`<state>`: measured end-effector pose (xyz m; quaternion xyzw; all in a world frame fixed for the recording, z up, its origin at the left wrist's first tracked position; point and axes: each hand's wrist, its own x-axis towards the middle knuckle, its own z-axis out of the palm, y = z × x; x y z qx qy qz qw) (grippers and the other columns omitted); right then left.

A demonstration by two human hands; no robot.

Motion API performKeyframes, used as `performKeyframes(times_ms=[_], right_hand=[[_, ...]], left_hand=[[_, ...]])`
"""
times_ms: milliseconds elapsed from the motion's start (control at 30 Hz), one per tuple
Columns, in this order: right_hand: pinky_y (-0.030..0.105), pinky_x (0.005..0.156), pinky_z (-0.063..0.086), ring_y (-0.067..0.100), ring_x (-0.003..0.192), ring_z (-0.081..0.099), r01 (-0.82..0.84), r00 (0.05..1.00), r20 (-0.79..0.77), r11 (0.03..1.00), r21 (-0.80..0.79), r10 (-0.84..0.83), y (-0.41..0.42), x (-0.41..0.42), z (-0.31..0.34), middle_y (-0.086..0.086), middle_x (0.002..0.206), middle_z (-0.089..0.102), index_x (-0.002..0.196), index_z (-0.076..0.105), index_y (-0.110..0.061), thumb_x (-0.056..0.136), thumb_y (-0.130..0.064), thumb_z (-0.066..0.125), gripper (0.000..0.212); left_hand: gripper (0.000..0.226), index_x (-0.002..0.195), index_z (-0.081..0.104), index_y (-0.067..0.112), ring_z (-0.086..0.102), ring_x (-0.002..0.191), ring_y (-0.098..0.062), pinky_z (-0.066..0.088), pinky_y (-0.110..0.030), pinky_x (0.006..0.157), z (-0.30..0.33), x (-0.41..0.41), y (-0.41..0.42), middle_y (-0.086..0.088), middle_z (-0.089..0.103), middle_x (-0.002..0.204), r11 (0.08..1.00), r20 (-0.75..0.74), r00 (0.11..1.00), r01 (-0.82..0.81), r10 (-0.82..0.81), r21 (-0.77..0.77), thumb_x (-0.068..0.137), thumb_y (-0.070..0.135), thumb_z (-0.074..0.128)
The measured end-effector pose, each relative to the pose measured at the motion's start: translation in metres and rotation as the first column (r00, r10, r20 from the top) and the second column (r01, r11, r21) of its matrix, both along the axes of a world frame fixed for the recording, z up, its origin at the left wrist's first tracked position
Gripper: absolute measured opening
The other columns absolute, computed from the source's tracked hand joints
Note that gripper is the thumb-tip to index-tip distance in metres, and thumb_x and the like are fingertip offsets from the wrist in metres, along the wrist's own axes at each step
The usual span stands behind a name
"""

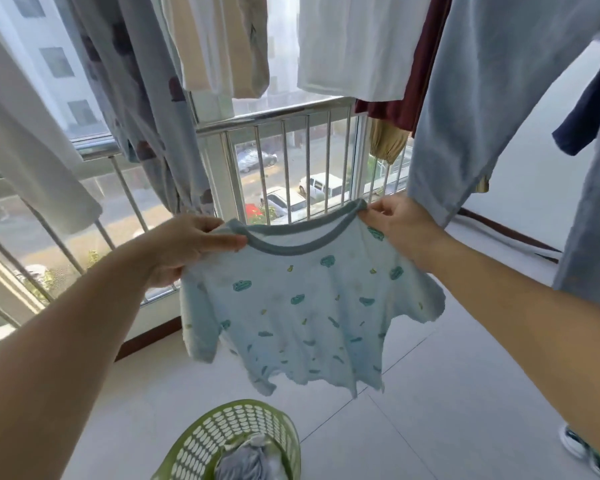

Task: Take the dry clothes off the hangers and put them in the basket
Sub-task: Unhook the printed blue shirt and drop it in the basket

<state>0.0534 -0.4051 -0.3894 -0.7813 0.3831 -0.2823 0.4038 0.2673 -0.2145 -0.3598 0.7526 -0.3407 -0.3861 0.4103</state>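
Observation:
A small pale-blue T-shirt (302,306) with a teal print and a grey-blue collar hangs spread out in front of me, off any hanger. My left hand (184,247) pinches its left shoulder beside the collar. My right hand (399,220) pinches the right shoulder at the collar's other end. Below the shirt, at the bottom edge of the view, stands a green perforated basket (201,441) with a grey-blue garment (250,459) inside. More clothes hang overhead: a patterned grey-blue garment (142,98), beige and white tops (222,43), a white shirt (357,43), and light-blue trousers (492,98).
A metal balcony railing (278,116) runs across behind the shirt, with a street and parked cars below. A maroon garment (416,84) and a dark navy piece (582,112) hang at the right. The floor (447,410) is pale tile. A shoe (582,452) shows at the lower right.

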Motion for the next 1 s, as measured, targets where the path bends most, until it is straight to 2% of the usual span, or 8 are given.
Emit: performKeyframes(times_ms=[133,300,433,567,667,767,867,1000], right_hand=[[0.038,0.074,0.049,0.027,0.074,0.059,0.054,0.998,0.019,0.986,0.16,-0.058,0.012,0.025,-0.013,0.015,0.08,0.061,0.094,0.059,0.008,0.087,-0.042,0.059,0.05],[0.047,0.088,0.053,0.03,0.091,0.064,0.003,0.997,0.079,0.961,0.276,-0.026,0.056,0.058,-0.02,0.013,0.093,0.067,0.079,0.058,-0.017,0.089,-0.04,0.059,0.026],[0.04,0.078,0.054,0.025,0.084,0.065,-0.086,0.992,0.105,0.975,0.204,0.065,0.099,0.081,-0.026,0.009,0.088,0.067,0.08,0.061,-0.019,0.089,-0.035,0.059,0.018],[0.035,0.074,0.052,0.019,0.079,0.061,-0.132,0.991,0.044,0.988,0.081,0.129,0.131,0.098,-0.032,0.006,0.087,0.066,0.089,0.064,-0.016,0.093,-0.03,0.054,0.018],[0.035,0.074,0.053,0.016,0.076,0.061,-0.195,0.98,0.046,0.976,0.102,0.191,0.147,0.11,-0.034,0.003,0.084,0.066,0.093,0.066,-0.014,0.091,-0.037,0.054,0.026],[0.032,0.073,0.053,0.015,0.075,0.062,-0.294,0.955,-0.004,0.944,0.153,0.298,0.157,0.117,-0.035,0.0,0.083,0.067,0.098,0.066,-0.015,0.081,-0.037,0.067,0.028],[0.034,0.073,0.052,0.018,0.074,0.062,-0.362,0.93,-0.002,0.915,0.179,0.368,0.164,0.125,-0.031,0.001,0.079,0.066,0.094,0.068,-0.015,0.082,-0.028,0.068,0.018],[0.036,0.073,0.052,0.019,0.072,0.057,-0.391,0.919,0.024,0.901,0.187,0.394,0.175,0.138,-0.021,0.011,0.078,0.065,0.088,0.068,-0.012,0.086,-0.025,0.063,0.014]], left_hand=[[0.033,0.107,0.064,0.004,0.068,0.076,-0.026,0.059,-0.036,0.065,-0.025,-0.004,0.004,-0.019,0.069,0.1,0.992,-0.269,0.958,-0.114,0.096,-0.054,0.079,0.022,0.065],[0.013,0.094,0.064,0.005,0.065,0.064,-0.022,0.058,-0.032,0.057,-0.043,-0.017,0.004,-0.013,0.068,0.079,0.959,-0.471,0.865,-0.257,0.173,-0.119,0.089,0.013,0.056],[0.012,0.095,0.062,0.002,0.058,0.059,-0.017,0.053,-0.028,0.057,-0.053,-0.022,0.008,-0.01,0.062,0.071,0.941,-0.491,0.855,-0.285,0.166,-0.18,0.091,0.008,0.053],[0.008,0.096,0.057,0.004,0.056,0.041,-0.007,0.047,-0.018,0.041,-0.058,-0.021,0.023,-0.005,0.061,0.061,0.928,-0.451,0.877,-0.292,0.164,-0.23,0.093,0.008,0.051],[0.024,0.1,0.057,0.001,0.065,0.054,-0.015,0.055,-0.024,0.053,-0.059,-0.014,0.04,-0.013,0.066,0.074,0.915,-0.475,0.867,-0.303,0.149,-0.266,0.098,0.019,0.042],[0.037,0.093,0.06,0.005,0.068,0.064,-0.02,0.057,-0.034,0.066,-0.054,-0.006,0.057,-0.014,0.07,0.08,0.903,-0.523,0.84,-0.328,0.145,-0.277,0.1,0.029,0.032],[0.03,0.095,0.06,0.006,0.069,0.067,-0.021,0.058,-0.032,0.064,-0.048,0.002,0.073,-0.013,0.07,0.084,0.906,-0.395,0.904,-0.298,0.166,-0.301,0.099,0.019,0.033],[0.015,0.096,0.06,0.015,0.068,0.066,-0.019,0.055,-0.024,0.058,-0.046,0.019,0.093,-0.007,0.063,0.093,0.899,-0.015,0.976,-0.206,0.217,-0.387,0.091,0.004,0.051]])
